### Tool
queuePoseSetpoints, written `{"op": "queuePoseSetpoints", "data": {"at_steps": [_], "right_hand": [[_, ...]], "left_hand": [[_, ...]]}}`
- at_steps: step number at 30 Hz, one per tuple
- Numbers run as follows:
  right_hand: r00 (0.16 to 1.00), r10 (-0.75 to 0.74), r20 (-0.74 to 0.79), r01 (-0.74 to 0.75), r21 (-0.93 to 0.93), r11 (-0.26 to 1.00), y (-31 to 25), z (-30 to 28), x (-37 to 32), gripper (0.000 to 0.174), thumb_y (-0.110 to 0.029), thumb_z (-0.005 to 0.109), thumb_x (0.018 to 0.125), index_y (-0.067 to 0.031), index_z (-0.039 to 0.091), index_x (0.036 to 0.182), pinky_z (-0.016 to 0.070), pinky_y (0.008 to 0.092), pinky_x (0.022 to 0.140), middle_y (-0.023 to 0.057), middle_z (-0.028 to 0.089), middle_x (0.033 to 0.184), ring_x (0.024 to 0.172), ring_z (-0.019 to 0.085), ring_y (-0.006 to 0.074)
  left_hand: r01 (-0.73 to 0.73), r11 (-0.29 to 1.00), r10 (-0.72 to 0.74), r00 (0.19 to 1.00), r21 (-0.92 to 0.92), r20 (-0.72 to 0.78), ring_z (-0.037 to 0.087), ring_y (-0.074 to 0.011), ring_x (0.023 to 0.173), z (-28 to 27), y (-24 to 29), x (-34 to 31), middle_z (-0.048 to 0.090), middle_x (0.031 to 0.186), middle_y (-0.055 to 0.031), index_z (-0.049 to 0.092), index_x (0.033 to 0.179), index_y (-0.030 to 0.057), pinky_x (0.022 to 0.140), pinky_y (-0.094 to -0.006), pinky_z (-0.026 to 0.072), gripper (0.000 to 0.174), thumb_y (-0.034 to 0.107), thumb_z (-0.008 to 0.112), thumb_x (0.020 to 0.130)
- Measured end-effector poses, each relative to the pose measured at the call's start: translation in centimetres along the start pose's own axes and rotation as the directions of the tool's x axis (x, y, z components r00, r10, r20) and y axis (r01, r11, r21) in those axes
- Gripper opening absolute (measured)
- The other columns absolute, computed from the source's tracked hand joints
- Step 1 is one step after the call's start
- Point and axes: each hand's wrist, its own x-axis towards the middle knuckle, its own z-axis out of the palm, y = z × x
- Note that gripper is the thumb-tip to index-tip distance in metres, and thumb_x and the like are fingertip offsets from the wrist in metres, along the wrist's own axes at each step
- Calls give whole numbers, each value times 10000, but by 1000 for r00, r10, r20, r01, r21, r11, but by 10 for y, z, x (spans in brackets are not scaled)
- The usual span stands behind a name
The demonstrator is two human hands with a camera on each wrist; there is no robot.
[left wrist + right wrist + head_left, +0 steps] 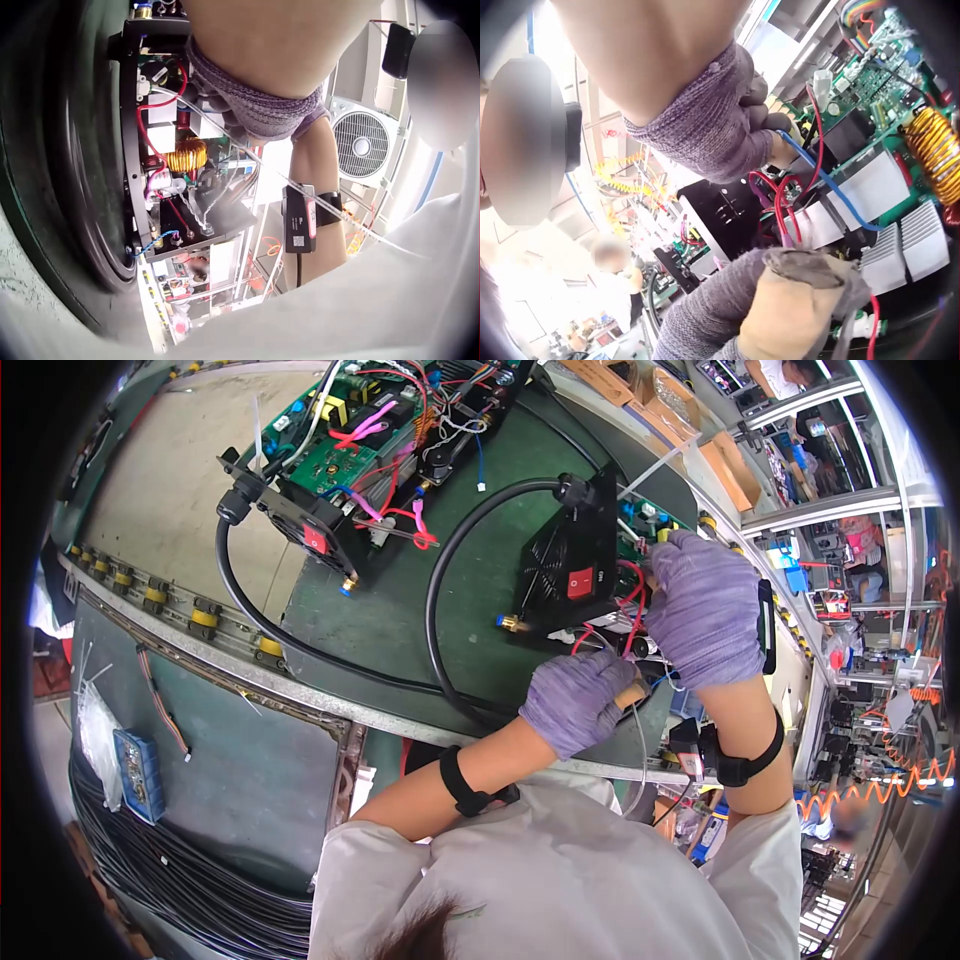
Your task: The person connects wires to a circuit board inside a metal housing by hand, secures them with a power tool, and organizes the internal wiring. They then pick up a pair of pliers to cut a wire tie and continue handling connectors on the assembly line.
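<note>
Though apart, hands (580, 702) (706, 610) near edge of black panel (595, 538)

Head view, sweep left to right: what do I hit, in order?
Blue bin → red switch on the left unit → that unit's brass fitting → small white connector → red switch on the right unit → right hand → orange coiled hose.

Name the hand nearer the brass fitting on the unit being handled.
Left. In the head view, the left hand is just below and right of the brass fitting; the right hand is beyond the red switch.
</note>
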Motion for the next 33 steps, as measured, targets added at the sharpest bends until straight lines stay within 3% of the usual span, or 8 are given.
{"op": "queuePoseSetpoints", "data": {"at_steps": [4, 5, 7, 9, 13, 26, 29, 33], "right_hand": [[1000, 16, 21, -18, 116, 993, -1, -9, -2, 99, -64, 673, 704, -75, 686, 802, 513, 405, 656, 120, 644, 813, 744, 642, 315], [998, 27, 48, -33, 143, 989, -4, -10, -4, 100, -64, 672, 705, -74, 687, 803, 513, 405, 656, 121, 646, 818, 744, 642, 315], [995, 36, 95, -46, 109, 993, -8, -10, -4, 186, -211, 716, 687, -112, 698, 844, 525, 408, 680, 97, 626, 843, 813, 663, 289], [995, 23, 99, -28, 50, 998, -13, -9, -2, 192, -214, 718, 686, -106, 697, 844, 527, 408, 680, 94, 629, 836, 812, 666, 284], [996, 5, 90, -11, 61, 998, -16, -9, 4, 177, -141, 686, 693, -74, 691, 857, 512, 412, 694, 117, 624, 834, 812, 648, 300], [998, -20, -57, 23, 48, 999, -21, 4, 11, 196, -92, 709, 646, -77, 684, 840, 513, 412, 673, 109, 616, 805, 765, 647, 306], [996, 83, -13, -81, 143, 986, -26, -12, 1, 168, -69, 722, 696, -70, 698, 862, 521, 375, 630, 106, 642, 790, 706, 656, 284], [932, 281, -229, -146, 474, 869, -18, 7, -21, 226, -143, 768, 758, -91, 712, 971, 515, 341, 590, 104, 678, 794, 667, 664, 274]], "left_hand": [[-167, 972, 200, 957, 166, -211, 591, -292, 635, -32, 15, 5, 603, 776, -63, 672, 886, 82, 567, -390, 507, 185, 236, 699, 787], [-209, 941, 273, 934, 267, -229, 597, -301, 781, -36, 8, -9, 592, 947, -109, 620, 1069, 67, 701, -380, 522, 388, 232, 744, 740], [-25, 909, 267, 803, 417, -533, 590, -318, 889, -32, 4, 4, 538, 1077, -172, 601, 1139, 61, 717, -375, 513, 527, 183, 769, 655], [121, 919, 144, 783, 376, -605, 578, -370, 981, -38, -5, 21, 462, 1203, -255, 522, 1253, 34, 764, -393, 512, 716, 124, 776, 590], [369, 929, -358, 889, -19, -285, 601, -435, 1058, -47, -28, 26, 491, 1321, -276, 359, 1436, 48, 846, -414, 543, 872, 10, 700, 634], [421, 907, -405, 884, 21, -234, 634, -384, 1059, -44, -36, 31, 545, 1331, -213, 429, 1414, 125, 820, -376, 567, 792, 27, 734, 690], [401, 915, -379, 891, 42, -250, 633, -386, 1058, -47, -36, 28, 551, 1321, -214, 433, 1407, 118, 823, -376, 566, 779, 36, 738, 694], [348, 935, -307, 893, 73, -330, 682, -294, 944, -44, -40, 28, 649, 1156, -151, 461, 1401, 127, 783, -322, 561, 786, 14, 726, 670]]}}
